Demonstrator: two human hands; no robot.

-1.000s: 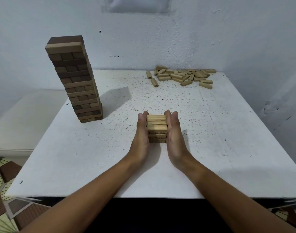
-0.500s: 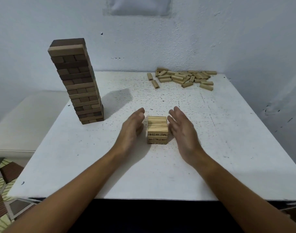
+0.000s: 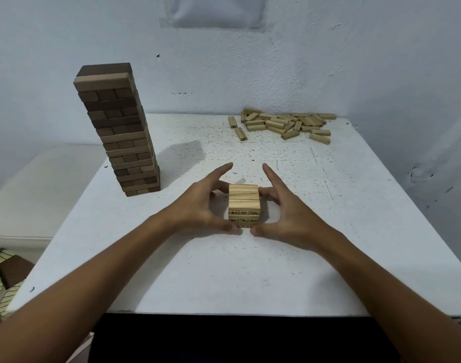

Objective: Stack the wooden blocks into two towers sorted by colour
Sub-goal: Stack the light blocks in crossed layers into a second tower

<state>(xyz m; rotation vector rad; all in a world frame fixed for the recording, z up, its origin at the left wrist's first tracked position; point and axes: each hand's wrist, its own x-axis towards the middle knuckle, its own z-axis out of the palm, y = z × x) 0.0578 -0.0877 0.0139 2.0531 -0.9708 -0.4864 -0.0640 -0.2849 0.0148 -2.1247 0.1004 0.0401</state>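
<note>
The white table (image 3: 329, 231) carried everything, and its layout looked sorted on purpose: finished work at the left, raw stock at the back right, the build in progress at the near centre within easy reach of both arms.

The dark tower (image 3: 119, 132) stood tall at the left rear, well apart from the hands, probably so that no stray elbow would topple it. Its courses were mostly dark brown, crossed layer on layer, though several lighter tan blocks showed among them and one lay just under the top course.

The loose pale blocks (image 3: 284, 124) lay in a heap near the far edge by the wall, a supply waiting to be drawn on.

The light stack (image 3: 243, 205) sat a few courses high, square and upright, pale pine with small dark numbers printed on some block ends.

The left hand (image 3: 197, 208) and right hand (image 3: 292, 213) framed that stack, thumbs near its front base and fingers (image 3: 218, 171) straight and spread apart, gripping nothing. This read as squaring the courses true before the next layer went on.
</note>
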